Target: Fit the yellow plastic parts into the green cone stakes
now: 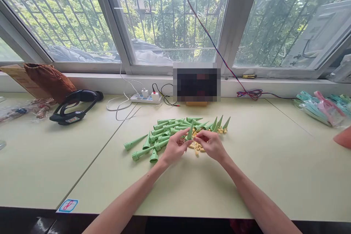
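My left hand (175, 148) is closed on a green plastic cone (190, 131), which points upward. Close beside it, my right hand (211, 144) pinches at the cone's lower end; a small yellow piece seems to be between its fingertips, partly hidden. Under and behind the hands lies a pile of small yellow pieces (196, 150). Left of and behind my left hand, many loose green cones (142, 153) lie on their sides. Beyond my right hand, a few green cones (226, 123) stand upright with yellow pieces at their bases.
A black headset (75, 108) and a brown pouch (51, 80) are at the left. A power strip (145, 97) with cables sits at the back of the pale table (274, 175). Plastic-wrapped straps (323, 106) lie at the right. A bundled cable (251, 94) rests near the sill.
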`<control>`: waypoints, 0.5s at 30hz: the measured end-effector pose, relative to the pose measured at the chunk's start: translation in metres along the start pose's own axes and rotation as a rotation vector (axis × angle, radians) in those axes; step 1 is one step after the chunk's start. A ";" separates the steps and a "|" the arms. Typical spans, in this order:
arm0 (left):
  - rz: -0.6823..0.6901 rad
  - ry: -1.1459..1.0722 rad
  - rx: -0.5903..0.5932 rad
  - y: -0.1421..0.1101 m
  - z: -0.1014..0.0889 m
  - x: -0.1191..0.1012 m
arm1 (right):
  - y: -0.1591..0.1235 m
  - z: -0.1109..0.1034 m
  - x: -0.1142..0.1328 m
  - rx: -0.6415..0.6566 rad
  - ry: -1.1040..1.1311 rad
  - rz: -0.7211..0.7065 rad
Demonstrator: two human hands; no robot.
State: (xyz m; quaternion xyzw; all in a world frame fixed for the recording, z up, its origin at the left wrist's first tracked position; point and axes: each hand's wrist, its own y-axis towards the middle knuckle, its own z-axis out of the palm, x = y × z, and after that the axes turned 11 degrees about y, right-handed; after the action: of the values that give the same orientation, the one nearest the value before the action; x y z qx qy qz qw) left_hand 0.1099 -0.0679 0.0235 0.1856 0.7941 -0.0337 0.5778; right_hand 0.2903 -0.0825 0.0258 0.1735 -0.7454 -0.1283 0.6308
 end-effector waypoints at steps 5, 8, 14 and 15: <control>0.130 0.075 -0.019 0.001 0.001 0.007 | 0.001 -0.001 0.000 0.038 0.120 0.132; 0.172 0.110 -0.013 0.002 0.000 0.010 | 0.002 -0.002 0.001 0.058 0.195 0.205; 0.155 0.139 -0.021 0.000 0.003 0.008 | 0.004 -0.002 0.002 0.075 0.286 0.335; 0.123 0.136 -0.026 0.000 0.003 0.005 | 0.004 -0.002 0.001 0.064 0.279 0.334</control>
State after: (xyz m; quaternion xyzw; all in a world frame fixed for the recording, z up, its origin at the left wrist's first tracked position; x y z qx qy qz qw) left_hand 0.1113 -0.0676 0.0175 0.2283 0.8189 0.0251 0.5259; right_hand 0.2915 -0.0797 0.0288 0.0834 -0.6730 0.0271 0.7344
